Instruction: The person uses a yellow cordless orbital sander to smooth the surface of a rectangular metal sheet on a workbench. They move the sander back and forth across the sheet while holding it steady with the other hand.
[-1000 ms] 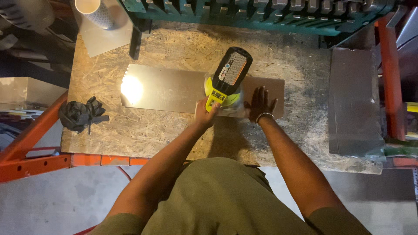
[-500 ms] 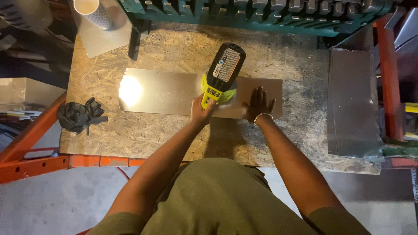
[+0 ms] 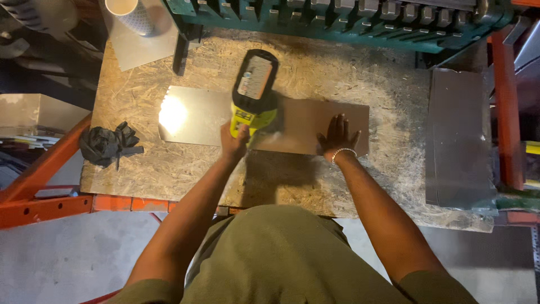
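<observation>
At far left, black gloves (image 3: 108, 144) lie bunched on my chipboard bench (image 3: 185, 174). A metal sheet (image 3: 197, 115) stretches flat across its middle. My left hand (image 3: 234, 141) is wrapped tight around a yellow-and-black power tool (image 3: 254, 93) standing on the sheet; my right hand (image 3: 337, 135) presses flat, fingers spread, holding nothing, on the sheet's right end.

Yellow-black power tool (image 3: 254, 93) upright on flat metal sheet (image 3: 315, 126)

Strand-board benchtop (image 3: 360, 186): metal sheet (image 3: 202, 115), black rag (image 3: 107, 144), paper cup (image 3: 130, 12).
</observation>
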